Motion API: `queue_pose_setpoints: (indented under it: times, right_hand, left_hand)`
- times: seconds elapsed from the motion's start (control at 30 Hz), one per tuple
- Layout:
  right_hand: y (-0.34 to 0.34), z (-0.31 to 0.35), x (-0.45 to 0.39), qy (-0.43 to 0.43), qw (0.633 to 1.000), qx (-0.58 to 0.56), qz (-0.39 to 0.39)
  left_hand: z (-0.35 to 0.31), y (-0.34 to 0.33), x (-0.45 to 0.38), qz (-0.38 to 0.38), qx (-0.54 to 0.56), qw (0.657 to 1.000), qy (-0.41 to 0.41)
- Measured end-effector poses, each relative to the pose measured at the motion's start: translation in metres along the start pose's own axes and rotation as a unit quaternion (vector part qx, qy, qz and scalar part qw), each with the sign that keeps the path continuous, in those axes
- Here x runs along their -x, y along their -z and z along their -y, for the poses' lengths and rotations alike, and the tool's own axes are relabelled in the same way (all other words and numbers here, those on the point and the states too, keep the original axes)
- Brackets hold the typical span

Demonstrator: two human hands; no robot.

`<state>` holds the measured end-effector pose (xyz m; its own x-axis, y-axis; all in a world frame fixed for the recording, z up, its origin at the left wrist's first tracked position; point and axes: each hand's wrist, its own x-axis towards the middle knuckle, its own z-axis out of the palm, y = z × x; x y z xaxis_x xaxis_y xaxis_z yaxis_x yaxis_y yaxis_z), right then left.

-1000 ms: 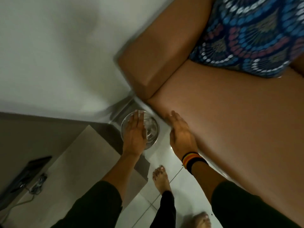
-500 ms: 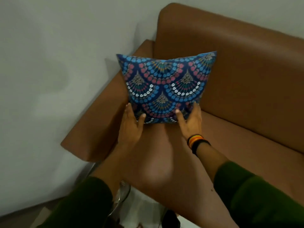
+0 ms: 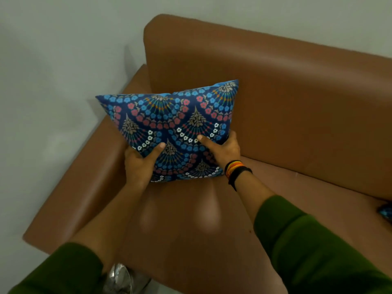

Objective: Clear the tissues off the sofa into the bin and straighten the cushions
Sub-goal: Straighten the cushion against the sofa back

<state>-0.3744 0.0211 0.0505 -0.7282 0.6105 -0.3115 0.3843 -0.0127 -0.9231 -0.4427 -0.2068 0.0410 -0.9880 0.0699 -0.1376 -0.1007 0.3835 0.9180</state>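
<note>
A blue patterned cushion (image 3: pixel 174 126) stands upright in the left corner of the brown leather sofa (image 3: pixel 297 107), tilted a little off the backrest. My left hand (image 3: pixel 140 164) grips its lower left edge, thumb on the front face. My right hand (image 3: pixel 224 149), with striped bands on the wrist, grips its lower right edge. A shiny metal bin (image 3: pixel 121 279) shows partly on the floor beside the sofa, at the bottom of the view. No tissues are visible on the seat.
The sofa's left armrest (image 3: pixel 84 187) lies against a pale wall (image 3: pixel 53 81). The corner of a second blue cushion (image 3: pixel 386 211) peeks in at the right edge of the seat.
A second ago both hands were down at the bin on the floor. They have risen to the sofa and closed on the cushion's lower edges, tipping its left side outward.
</note>
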Motion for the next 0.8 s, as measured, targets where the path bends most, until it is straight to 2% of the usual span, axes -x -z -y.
queue_pose_setpoints:
  times: [0.13, 0.3, 0.37, 0.47, 0.6, 0.67, 0.8]
  right_hand:
    - [0.060, -0.012, 0.025, -0.015, 0.994, -0.053, -0.093]
    - [0.147, -0.037, 0.051, -0.077, 0.982, -0.063, -0.162]
    - [0.167, -0.047, 0.055, -0.087, 0.980, -0.049, -0.170]
    - [0.182, -0.060, 0.053, -0.090, 0.984, -0.034, -0.149]
    - [0.180, -0.065, 0.065, -0.041, 0.986, -0.024, -0.161]
    - [0.179, -0.065, 0.084, -0.020, 0.985, 0.027, -0.170]
    - [0.203, -0.066, 0.137, 0.006, 0.965, 0.169, -0.199]
  left_hand:
    - [-0.035, -0.043, 0.020, 0.046, -0.017, 0.998, -0.027]
    - [-0.062, -0.113, 0.052, 0.103, -0.084, 0.990, -0.037]
    - [-0.057, -0.135, 0.062, 0.142, -0.079, 0.986, -0.019]
    - [-0.044, -0.151, 0.065, 0.158, -0.087, 0.983, -0.015]
    - [-0.042, -0.147, 0.076, 0.168, -0.160, 0.972, -0.024]
    - [-0.051, -0.140, 0.098, 0.162, -0.219, 0.960, -0.061]
    - [-0.084, -0.139, 0.156, 0.191, -0.279, 0.918, -0.210]
